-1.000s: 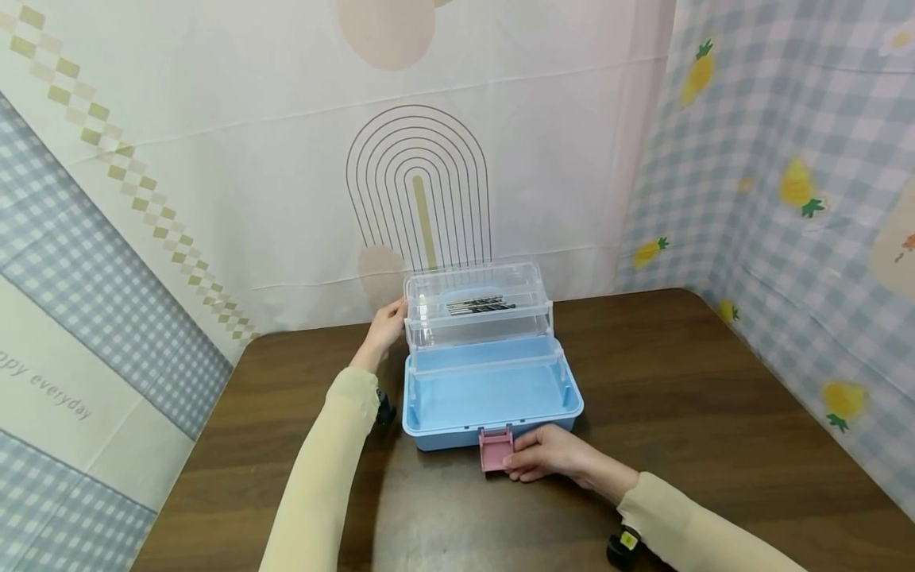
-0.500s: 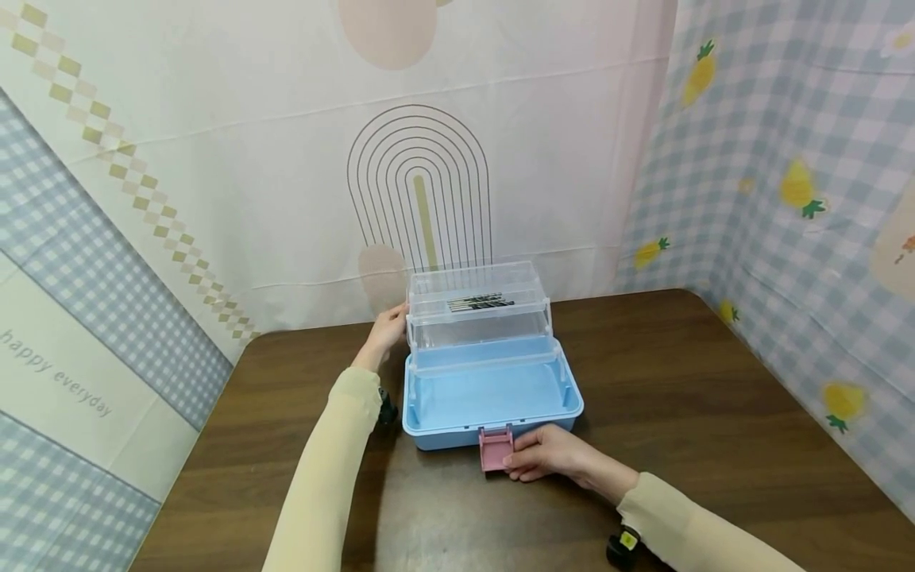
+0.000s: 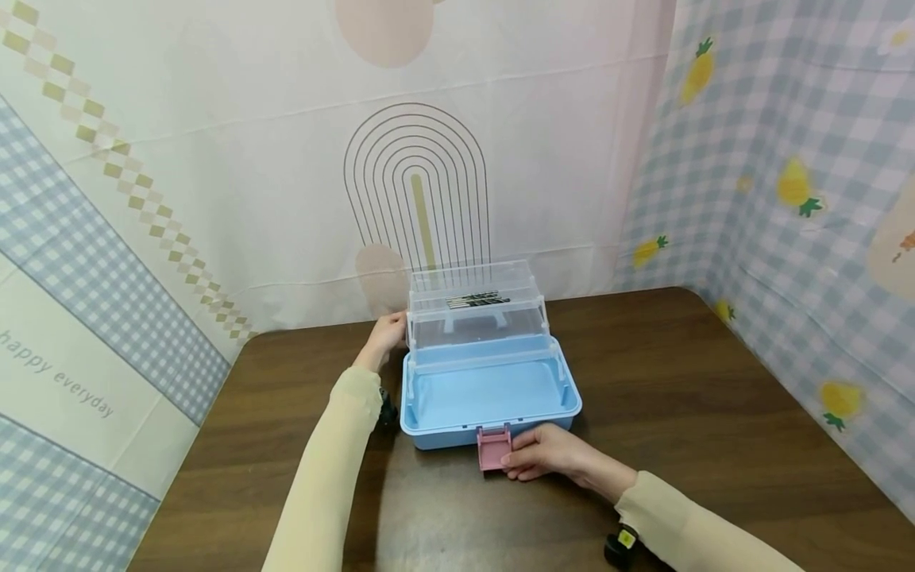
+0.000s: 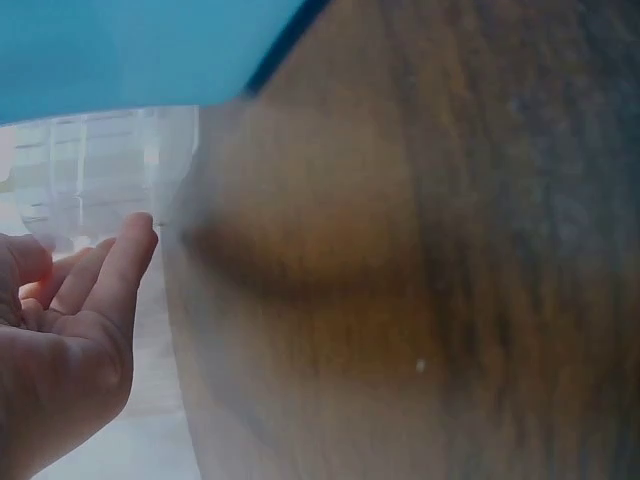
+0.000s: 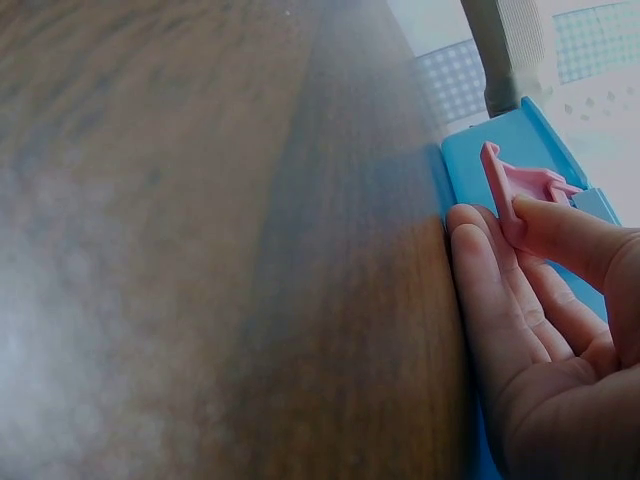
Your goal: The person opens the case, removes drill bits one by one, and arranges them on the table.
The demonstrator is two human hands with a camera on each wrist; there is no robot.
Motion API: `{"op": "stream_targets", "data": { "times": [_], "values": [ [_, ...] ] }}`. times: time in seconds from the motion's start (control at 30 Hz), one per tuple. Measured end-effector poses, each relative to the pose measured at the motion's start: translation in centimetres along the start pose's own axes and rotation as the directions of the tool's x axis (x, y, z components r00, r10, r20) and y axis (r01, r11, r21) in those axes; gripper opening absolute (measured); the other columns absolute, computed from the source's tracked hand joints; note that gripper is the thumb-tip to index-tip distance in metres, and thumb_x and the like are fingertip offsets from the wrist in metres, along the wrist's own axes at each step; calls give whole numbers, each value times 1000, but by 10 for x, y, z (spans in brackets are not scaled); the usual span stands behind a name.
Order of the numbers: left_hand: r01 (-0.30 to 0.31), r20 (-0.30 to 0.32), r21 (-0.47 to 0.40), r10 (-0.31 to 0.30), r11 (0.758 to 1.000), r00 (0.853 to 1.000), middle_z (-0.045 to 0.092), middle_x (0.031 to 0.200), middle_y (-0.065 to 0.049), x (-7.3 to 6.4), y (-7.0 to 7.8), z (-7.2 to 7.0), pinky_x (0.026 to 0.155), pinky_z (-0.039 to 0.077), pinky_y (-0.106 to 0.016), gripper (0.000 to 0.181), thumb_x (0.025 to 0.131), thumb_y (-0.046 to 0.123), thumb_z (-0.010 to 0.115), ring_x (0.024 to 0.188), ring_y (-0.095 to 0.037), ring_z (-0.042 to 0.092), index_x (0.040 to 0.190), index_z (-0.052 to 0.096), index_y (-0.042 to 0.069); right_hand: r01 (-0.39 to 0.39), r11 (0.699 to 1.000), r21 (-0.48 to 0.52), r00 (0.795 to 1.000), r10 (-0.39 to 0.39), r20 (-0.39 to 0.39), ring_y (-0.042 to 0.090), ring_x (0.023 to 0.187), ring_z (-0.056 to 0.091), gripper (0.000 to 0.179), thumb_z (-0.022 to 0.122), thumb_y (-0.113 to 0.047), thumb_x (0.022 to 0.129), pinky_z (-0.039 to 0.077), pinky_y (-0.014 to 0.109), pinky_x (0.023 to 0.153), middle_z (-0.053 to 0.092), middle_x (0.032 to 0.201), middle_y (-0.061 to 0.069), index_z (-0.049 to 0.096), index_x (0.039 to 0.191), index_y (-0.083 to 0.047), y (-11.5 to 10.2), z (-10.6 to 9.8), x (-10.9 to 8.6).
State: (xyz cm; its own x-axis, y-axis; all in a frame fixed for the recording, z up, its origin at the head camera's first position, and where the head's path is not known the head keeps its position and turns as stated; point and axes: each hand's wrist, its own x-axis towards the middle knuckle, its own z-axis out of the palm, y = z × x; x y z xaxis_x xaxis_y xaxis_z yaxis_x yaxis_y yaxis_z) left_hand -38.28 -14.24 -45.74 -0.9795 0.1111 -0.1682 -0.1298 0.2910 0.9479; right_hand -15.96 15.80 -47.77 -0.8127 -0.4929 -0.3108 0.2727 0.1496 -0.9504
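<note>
A light blue toolbox [image 3: 493, 393] stands on the table, its clear tiered trays [image 3: 479, 330] raised toward the back. Dark twist drill bits [image 3: 477, 299] lie in the upper tray. Behind them tilts the clear lid [image 3: 472, 275]. At the back left corner my left hand [image 3: 386, 334] holds the clear lid's side edge; the left wrist view shows its fingertips [image 4: 140, 222] against clear plastic. The box's front carries a pink latch [image 3: 495, 450], swung outward. My right hand [image 3: 546, 453] pinches that latch between thumb and fingers, plainly seen in the right wrist view.
The brown wooden table [image 3: 686, 397] extends on both sides of the box and in front. A patterned cloth [image 3: 286, 159] hangs close behind the table, and a checked cloth [image 3: 758, 222] borders its right side.
The clear lid and trays have tipped slightly farther back, the left hand staying at their side. My right hand keeps its pinch on the latch, and the blue base stays in place.
</note>
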Motion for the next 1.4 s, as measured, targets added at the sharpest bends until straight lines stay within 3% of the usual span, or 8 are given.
{"op": "stream_targets", "data": {
  "times": [0.17, 0.4, 0.8, 1.4],
  "values": [
    [8, 11, 1, -8, 1000, 1000, 52, 146, -20, 2, -1, 0, 95, 52, -43, 48, 110, 32, 42, 122, -35, 59, 149, 49, 5, -1, 1000, -11, 1000, 1, -1, 20, 84, 73, 23, 70, -8, 94, 59, 36, 77, 74, 92, 19, 70, 106, 12, -2, -1, 0],
    [4, 32, 33, -5, 999, 999, 46, 152, -19, 0, -6, -1, 100, 49, -46, 49, 111, 30, 39, 127, -36, 55, 152, 44, 5, 0, 1000, -10, 1000, 0, 3, 18, 83, 72, 22, 71, -7, 93, 59, 35, 76, 74, 92, 19, 70, 105, 12, -2, 0, 0],
    [-25, 29, 58, 24, 998, 999, 50, 148, -19, 0, -7, -2, 100, 49, -46, 48, 111, 31, 39, 123, -36, 58, 151, 47, 6, 1, 1000, -16, 1000, -1, 7, 19, 83, 73, 22, 70, -8, 94, 59, 35, 77, 74, 93, 19, 70, 104, 12, -2, 0, 0],
    [-46, 38, 50, 44, 998, 998, 47, 149, -23, -4, -4, 1, 103, 47, -46, 49, 112, 28, 38, 130, -36, 52, 153, 41, 1, -6, 999, -48, 1000, 6, 0, 17, 80, 72, 23, 73, -13, 93, 60, 34, 75, 75, 90, 18, 72, 103, 9, -2, -3, -3]
  ]
}}
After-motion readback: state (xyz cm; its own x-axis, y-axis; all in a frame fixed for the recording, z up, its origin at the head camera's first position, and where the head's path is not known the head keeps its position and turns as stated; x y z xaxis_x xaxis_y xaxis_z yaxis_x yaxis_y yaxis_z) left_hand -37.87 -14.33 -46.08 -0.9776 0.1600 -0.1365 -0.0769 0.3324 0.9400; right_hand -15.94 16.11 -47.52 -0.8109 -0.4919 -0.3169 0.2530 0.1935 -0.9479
